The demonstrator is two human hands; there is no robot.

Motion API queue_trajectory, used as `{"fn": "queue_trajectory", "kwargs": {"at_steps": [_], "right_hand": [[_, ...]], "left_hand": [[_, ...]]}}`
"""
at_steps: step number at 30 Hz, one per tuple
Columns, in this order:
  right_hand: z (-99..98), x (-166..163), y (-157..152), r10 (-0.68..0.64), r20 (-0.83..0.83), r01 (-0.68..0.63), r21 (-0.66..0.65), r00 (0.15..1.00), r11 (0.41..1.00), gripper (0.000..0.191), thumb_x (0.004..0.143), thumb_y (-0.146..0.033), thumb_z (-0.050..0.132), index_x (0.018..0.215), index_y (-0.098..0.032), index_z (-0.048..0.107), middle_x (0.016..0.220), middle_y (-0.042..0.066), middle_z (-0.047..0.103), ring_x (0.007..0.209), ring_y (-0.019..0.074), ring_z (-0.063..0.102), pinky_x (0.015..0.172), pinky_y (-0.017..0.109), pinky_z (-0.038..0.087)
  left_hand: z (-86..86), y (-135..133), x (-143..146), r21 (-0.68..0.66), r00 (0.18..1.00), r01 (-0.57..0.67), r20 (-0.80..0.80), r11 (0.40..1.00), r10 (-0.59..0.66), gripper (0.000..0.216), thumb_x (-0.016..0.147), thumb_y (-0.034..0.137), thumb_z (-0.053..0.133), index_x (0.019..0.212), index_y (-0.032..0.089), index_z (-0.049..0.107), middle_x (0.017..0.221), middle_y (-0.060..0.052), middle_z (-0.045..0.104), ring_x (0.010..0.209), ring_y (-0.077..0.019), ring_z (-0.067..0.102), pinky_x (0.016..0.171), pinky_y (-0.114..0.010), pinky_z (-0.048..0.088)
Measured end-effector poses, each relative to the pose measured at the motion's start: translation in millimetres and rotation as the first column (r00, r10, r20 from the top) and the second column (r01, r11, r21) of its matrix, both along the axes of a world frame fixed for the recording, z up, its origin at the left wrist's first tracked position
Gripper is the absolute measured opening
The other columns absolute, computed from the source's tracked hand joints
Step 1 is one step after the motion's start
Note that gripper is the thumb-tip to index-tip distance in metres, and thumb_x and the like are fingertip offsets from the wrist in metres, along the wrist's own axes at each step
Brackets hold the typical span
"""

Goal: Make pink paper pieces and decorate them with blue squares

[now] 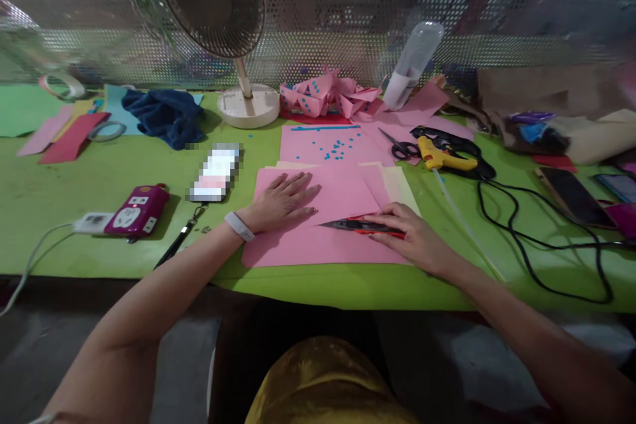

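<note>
My left hand (284,202) lies flat on a pink paper sheet (342,192), its fingers stretched out toward the right. In my right hand (405,232) are the red handles of a pair of scissors (342,225), whose dark blades point left between the upper sheet and the pink paper (318,250) nearest me. The blade tips end a little below my left fingertips. Pale yellow paper (401,187) shows from under the pink sheets at the right. Behind lies another pink sheet (301,146) with small blue paper bits and a blue strip on it.
Beyond the papers stand a fan (248,112), folded pink paper pieces (322,96) and a tilted bottle (412,66). Black scissors (400,146) and a yellow glue gun (442,156) with a black cord lie right. A phone (216,172) and purple power socket (136,212) lie left.
</note>
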State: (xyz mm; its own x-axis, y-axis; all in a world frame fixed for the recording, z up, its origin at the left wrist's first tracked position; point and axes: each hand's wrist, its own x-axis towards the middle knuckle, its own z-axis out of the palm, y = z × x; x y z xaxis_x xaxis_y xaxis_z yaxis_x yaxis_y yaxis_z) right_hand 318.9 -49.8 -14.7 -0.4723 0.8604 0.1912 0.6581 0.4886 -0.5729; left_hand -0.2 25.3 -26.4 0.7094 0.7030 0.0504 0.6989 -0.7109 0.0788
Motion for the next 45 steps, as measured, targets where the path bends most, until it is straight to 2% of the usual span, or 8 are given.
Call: {"fn": "queue_trajectory", "kwargs": {"at_steps": [9, 17, 27, 34, 41, 45], "right_hand": [[2.0, -8, -1, 0.033, -0.001, -0.033, -0.021, 0.999, 0.999, 0.034, 0.093, -0.033, 0.058, 0.126, -0.031, 0.066, 0.104, 0.008, 0.060, 0.099, 0.0229, 0.060, 0.090, 0.042, 0.052], [-4.7, -22, -1, 0.044, -0.018, -0.044, -0.001, 0.999, 0.999, 0.033, 0.094, -0.033, 0.057, 0.125, -0.029, 0.066, 0.103, 0.008, 0.061, 0.101, 0.0237, 0.058, 0.092, 0.043, 0.051], [-0.3, -32, -3, 0.034, 0.003, -0.034, 0.011, 0.999, 0.999, 0.033, 0.092, -0.031, 0.058, 0.124, -0.031, 0.067, 0.103, 0.008, 0.061, 0.101, 0.0240, 0.059, 0.090, 0.043, 0.052], [-1.7, -34, -5, 0.013, -0.003, -0.013, 0.007, 1.000, 1.000, 0.032, 0.092, -0.029, 0.058, 0.123, -0.030, 0.068, 0.101, 0.008, 0.060, 0.100, 0.0240, 0.059, 0.089, 0.042, 0.053], [-1.5, -39, -5, 0.049, -0.019, -0.049, -0.022, 0.999, 0.999, 0.033, 0.092, -0.030, 0.058, 0.124, -0.030, 0.067, 0.105, 0.008, 0.060, 0.101, 0.0233, 0.059, 0.090, 0.042, 0.053], [-0.8, -38, -7, 0.046, -0.001, -0.046, -0.009, 0.999, 0.999, 0.033, 0.092, -0.030, 0.057, 0.124, -0.032, 0.067, 0.103, 0.007, 0.060, 0.101, 0.0233, 0.060, 0.088, 0.041, 0.053]], "left_hand": [[0.4, -1, 0, 0.007, 1.000, 0.008, -0.021, 1.000, -0.008, 0.064, 0.100, 0.059, 0.027, 0.155, 0.026, 0.027, 0.163, -0.007, 0.019, 0.151, -0.0240, 0.016, 0.122, -0.046, 0.012], [0.7, -1, 0, 0.006, 1.000, 0.007, -0.008, 1.000, -0.007, 0.062, 0.100, 0.056, 0.032, 0.155, 0.026, 0.028, 0.163, -0.007, 0.020, 0.151, -0.0254, 0.018, 0.122, -0.047, 0.012], [-1.7, 0, -1, 0.017, 1.000, 0.028, 0.009, 0.999, -0.028, 0.063, 0.100, 0.056, 0.031, 0.155, 0.026, 0.026, 0.163, -0.007, 0.018, 0.151, -0.0257, 0.018, 0.122, -0.047, 0.013], [-0.1, -1, 0, 0.011, 1.000, 0.018, 0.003, 1.000, -0.018, 0.062, 0.100, 0.055, 0.032, 0.155, 0.027, 0.026, 0.163, -0.006, 0.018, 0.151, -0.0256, 0.017, 0.122, -0.048, 0.012], [1.4, -3, 2, 0.001, 1.000, 0.011, -0.011, 1.000, -0.011, 0.062, 0.100, 0.054, 0.032, 0.155, 0.024, 0.028, 0.163, -0.008, 0.019, 0.151, -0.0249, 0.016, 0.122, -0.047, 0.013], [6.1, -1, -1, -0.027, 0.999, 0.024, 0.027, 0.999, -0.023, 0.060, 0.102, 0.051, 0.029, 0.156, 0.026, 0.023, 0.164, -0.006, 0.016, 0.152, -0.0230, 0.013, 0.122, -0.046, 0.013]]}}
